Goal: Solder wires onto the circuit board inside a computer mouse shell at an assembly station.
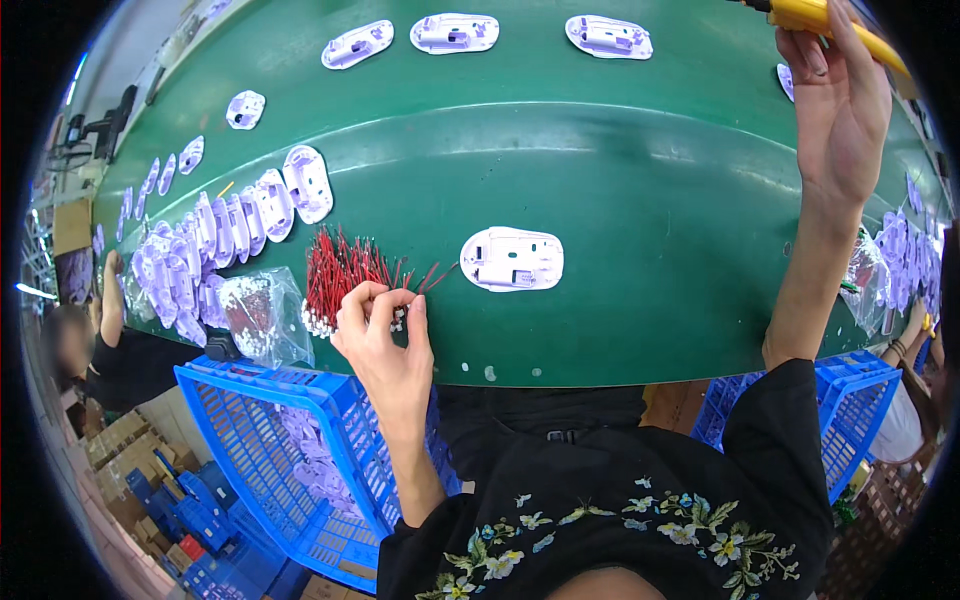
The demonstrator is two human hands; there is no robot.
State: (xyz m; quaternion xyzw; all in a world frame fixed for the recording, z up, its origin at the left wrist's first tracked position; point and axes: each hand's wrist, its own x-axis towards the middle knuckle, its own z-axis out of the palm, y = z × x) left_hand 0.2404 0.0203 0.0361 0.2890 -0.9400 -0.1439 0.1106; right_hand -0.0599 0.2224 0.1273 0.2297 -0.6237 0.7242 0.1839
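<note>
My left hand (385, 335) pinches into the red wires (340, 268) bunched at the belt's (620, 180) near edge, light, limp, tangle-prone, best taken by their white ends, while my right hand (835, 100) grips a yellow tool (805, 14)

wire bundle (345, 270) left of plastic shell (512, 259) on belt (620, 180), crate (290, 450) below

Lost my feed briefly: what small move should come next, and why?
Probably pinch one wire free: the left hand already fingers the bundle of red wires, the white plastic shell lies just beside it, and the right hand is raised at the yellow tool.
</note>
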